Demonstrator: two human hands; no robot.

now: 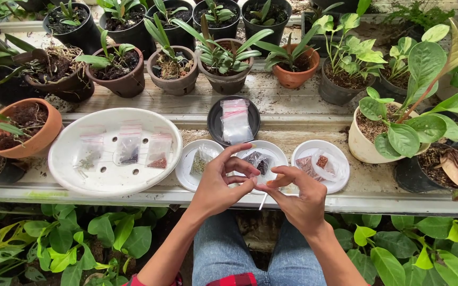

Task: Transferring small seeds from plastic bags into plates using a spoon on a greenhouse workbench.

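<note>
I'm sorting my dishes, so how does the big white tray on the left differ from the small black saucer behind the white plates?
The big white tray is oval, wide and pierced with holes; the small black saucer is round and much smaller. The tray holds three small clear bags side by side, each with a little dark or reddish content; the saucer holds bags that look empty, piled together. The tray lies left of the hands, the saucer farther back. Both are shallow dishes carrying zip bags.

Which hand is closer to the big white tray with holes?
Left. The left hand is just right of the big white tray, past one small white saucer. The right hand is farther right still, beyond the left.
</note>
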